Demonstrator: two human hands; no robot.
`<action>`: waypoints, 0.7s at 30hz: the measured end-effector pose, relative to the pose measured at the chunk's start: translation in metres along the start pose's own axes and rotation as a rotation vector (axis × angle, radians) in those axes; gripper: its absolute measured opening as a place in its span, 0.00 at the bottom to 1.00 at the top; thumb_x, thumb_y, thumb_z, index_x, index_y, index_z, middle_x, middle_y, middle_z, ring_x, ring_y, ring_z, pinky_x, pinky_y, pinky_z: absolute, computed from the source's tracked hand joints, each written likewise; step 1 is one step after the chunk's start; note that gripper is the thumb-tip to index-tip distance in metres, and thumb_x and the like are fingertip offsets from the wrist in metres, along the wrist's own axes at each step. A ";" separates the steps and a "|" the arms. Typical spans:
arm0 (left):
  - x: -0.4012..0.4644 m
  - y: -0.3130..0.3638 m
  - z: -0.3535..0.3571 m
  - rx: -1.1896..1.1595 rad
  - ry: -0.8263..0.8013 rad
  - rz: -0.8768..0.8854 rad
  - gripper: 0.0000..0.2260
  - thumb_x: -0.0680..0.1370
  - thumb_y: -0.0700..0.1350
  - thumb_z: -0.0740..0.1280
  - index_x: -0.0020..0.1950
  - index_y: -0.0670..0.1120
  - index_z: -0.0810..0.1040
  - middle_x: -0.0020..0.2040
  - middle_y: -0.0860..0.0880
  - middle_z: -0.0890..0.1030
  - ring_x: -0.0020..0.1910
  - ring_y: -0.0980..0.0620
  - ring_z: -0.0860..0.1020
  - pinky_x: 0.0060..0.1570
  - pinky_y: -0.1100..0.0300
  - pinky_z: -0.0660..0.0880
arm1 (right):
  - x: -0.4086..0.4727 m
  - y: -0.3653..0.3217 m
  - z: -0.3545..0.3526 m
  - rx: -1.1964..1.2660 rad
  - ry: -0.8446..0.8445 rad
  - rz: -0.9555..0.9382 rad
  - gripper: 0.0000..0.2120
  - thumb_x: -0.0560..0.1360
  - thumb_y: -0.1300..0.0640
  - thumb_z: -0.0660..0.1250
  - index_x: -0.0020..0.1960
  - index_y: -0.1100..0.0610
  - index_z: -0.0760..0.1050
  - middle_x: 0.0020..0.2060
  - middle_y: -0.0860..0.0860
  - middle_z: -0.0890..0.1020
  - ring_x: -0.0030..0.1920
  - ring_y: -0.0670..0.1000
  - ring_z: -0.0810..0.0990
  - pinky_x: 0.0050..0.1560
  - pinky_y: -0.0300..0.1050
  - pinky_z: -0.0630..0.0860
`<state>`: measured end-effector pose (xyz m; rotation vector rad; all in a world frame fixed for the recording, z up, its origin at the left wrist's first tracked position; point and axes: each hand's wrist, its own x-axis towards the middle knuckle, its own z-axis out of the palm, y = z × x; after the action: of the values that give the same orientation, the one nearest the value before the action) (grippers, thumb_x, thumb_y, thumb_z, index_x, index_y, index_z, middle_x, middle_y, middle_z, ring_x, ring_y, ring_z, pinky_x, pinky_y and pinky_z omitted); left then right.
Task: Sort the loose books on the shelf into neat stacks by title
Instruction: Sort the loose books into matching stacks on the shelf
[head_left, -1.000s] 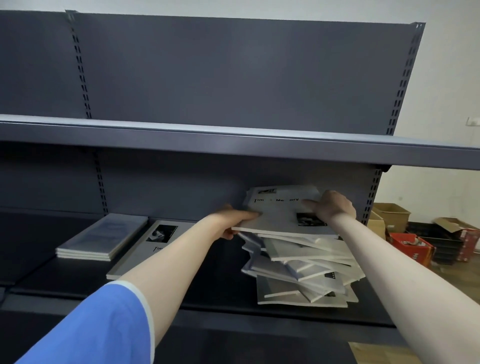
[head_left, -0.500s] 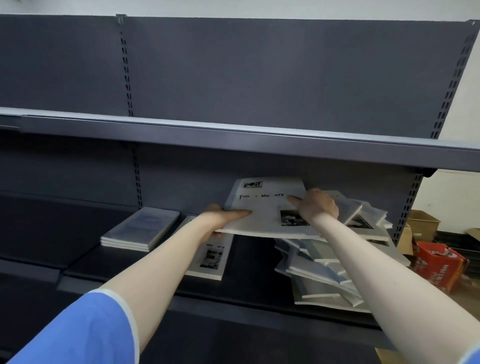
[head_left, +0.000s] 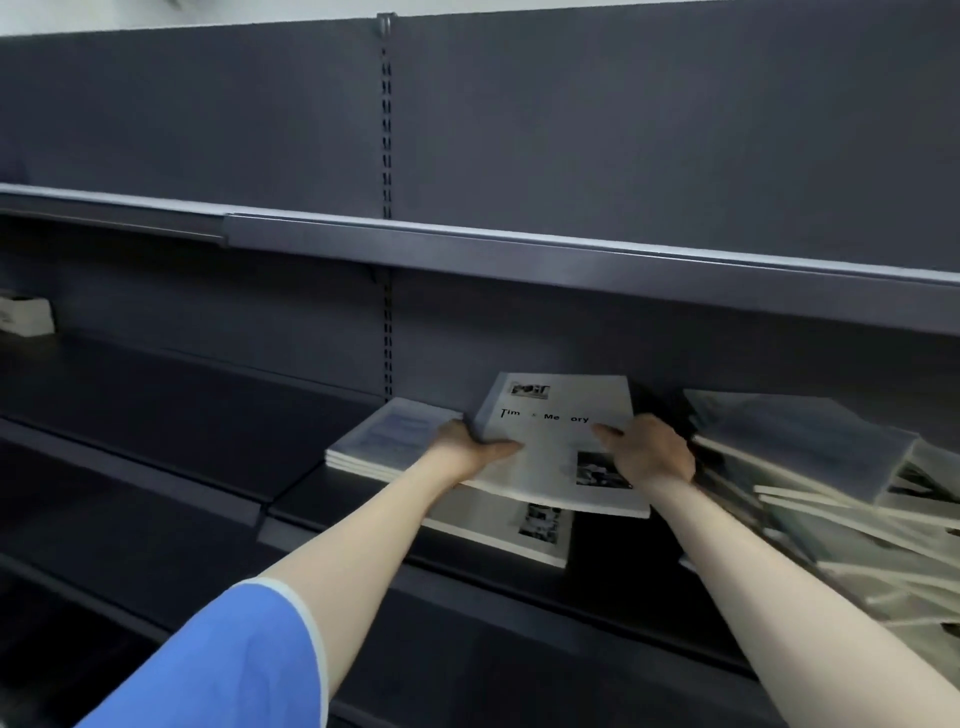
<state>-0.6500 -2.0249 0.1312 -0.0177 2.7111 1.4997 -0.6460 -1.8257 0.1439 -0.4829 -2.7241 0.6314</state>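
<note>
I hold a white book (head_left: 556, 441) with black title letters and a dark photo on its cover, flat in the air. My left hand (head_left: 467, 447) grips its left edge and my right hand (head_left: 649, 452) grips its right side. It hovers just above a matching white book (head_left: 519, 530) lying on the dark shelf (head_left: 363, 514). Left of that sits a neat stack of bluish-covered books (head_left: 384, 441). A loose, messy pile of books (head_left: 841, 493) leans at the right.
The upper shelf board (head_left: 519, 254) overhangs close above the books. A slotted upright (head_left: 387, 322) runs down the back panel. A small pale box (head_left: 26, 314) sits far left on the neighbouring shelf.
Both hands carried the white book leftward off the messy pile until it hangs over the matching book on the shelf. The view also panned left.
</note>
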 end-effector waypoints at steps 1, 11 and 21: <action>0.001 -0.006 -0.002 0.002 -0.001 0.010 0.31 0.72 0.56 0.72 0.67 0.40 0.68 0.61 0.46 0.77 0.58 0.47 0.76 0.50 0.63 0.71 | -0.001 -0.002 0.009 -0.006 -0.011 0.004 0.24 0.78 0.42 0.61 0.60 0.62 0.73 0.55 0.58 0.80 0.55 0.59 0.79 0.45 0.45 0.69; 0.017 -0.061 -0.006 0.310 0.020 -0.028 0.31 0.71 0.59 0.70 0.68 0.43 0.67 0.62 0.46 0.75 0.57 0.46 0.77 0.54 0.53 0.77 | -0.011 -0.010 0.082 -0.055 -0.080 -0.007 0.19 0.78 0.47 0.63 0.60 0.62 0.73 0.52 0.56 0.81 0.50 0.57 0.81 0.39 0.44 0.71; 0.031 -0.094 0.009 0.326 0.106 -0.043 0.27 0.73 0.59 0.68 0.65 0.44 0.69 0.59 0.48 0.78 0.57 0.47 0.78 0.48 0.57 0.74 | -0.011 -0.005 0.111 -0.060 -0.119 0.031 0.18 0.80 0.47 0.61 0.58 0.62 0.71 0.53 0.57 0.80 0.51 0.57 0.81 0.39 0.43 0.71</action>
<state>-0.6773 -2.0668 0.0458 -0.1465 2.9833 1.0585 -0.6776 -1.8752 0.0483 -0.5188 -2.8596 0.6062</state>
